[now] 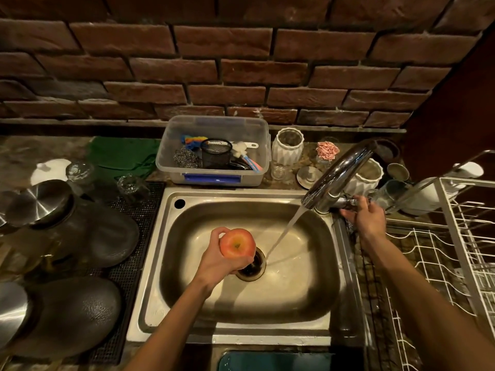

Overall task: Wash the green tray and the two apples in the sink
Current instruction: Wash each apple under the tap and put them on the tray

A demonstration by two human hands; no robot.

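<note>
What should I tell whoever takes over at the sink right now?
Left hand grips one apple above the sink, beside the running water, not under it.
Right hand grips the tap handle.
Done: water is on.
Left: rinse this apple, then the second apple and the green tray; neither is clearly in view. A teal-green thing at the bottom edge may be the tray.
</note>
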